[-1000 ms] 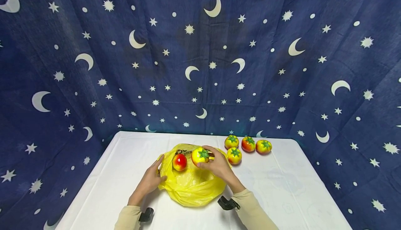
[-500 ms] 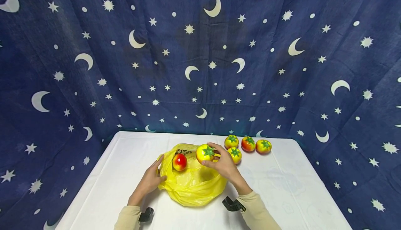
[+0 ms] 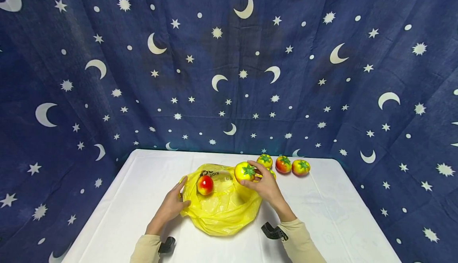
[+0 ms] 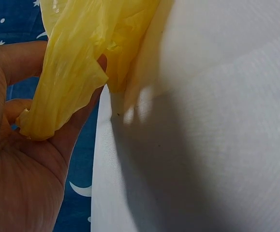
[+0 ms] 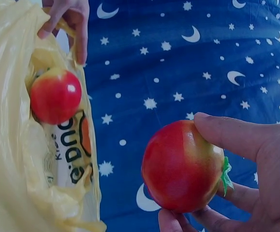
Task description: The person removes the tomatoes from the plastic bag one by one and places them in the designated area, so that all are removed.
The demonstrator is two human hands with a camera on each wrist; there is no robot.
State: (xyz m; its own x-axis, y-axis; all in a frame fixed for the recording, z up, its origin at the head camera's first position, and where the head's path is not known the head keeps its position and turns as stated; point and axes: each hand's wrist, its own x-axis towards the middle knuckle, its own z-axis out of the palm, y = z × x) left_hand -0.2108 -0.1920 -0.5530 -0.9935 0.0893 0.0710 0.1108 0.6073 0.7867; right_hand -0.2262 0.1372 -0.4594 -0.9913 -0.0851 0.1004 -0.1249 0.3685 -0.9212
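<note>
My right hand (image 3: 268, 186) holds a glossy yellow-and-red tomato (image 3: 245, 172) with a green leafy top, over the right rim of a yellow plastic bag (image 3: 222, 225). Thumb and fingers grip this tomato (image 5: 181, 166) from its leafy side in the right wrist view. The bag lies wide open on the table, with black lettering on its inner far wall. Inside it, towards the left, sits another tomato (image 3: 205, 185), red side up. My left hand (image 3: 171, 205) holds the bag's left edge; a fold of yellow plastic (image 4: 67, 82) passes between thumb and fingers in the left wrist view.
Behind the right hand, several more tomatoes stand near the table's far edge, among them a yellow one (image 3: 264, 160), a redder one (image 3: 283, 164) and another yellow one (image 3: 301, 168). A white cloth covers the table (image 3: 322, 215). A dark blue curtain (image 3: 229, 88) with moons and stars hangs behind.
My right hand has carried its tomato rightwards and slightly away, from over the bag's middle to its right rim. It now partly hides one loose tomato. My left hand and the bagged tomato stay put.
</note>
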